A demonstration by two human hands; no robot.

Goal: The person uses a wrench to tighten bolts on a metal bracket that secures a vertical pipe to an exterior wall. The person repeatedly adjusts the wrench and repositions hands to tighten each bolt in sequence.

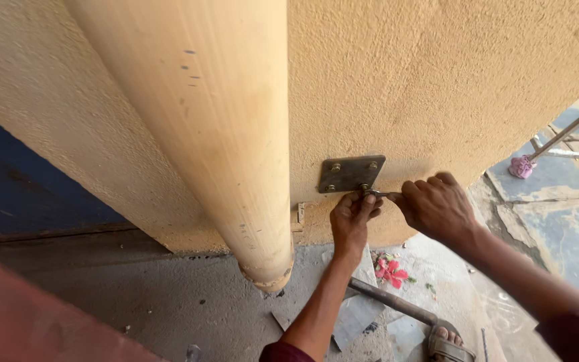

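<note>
No packages, labels, signs or screens are visible in this view.
</note>
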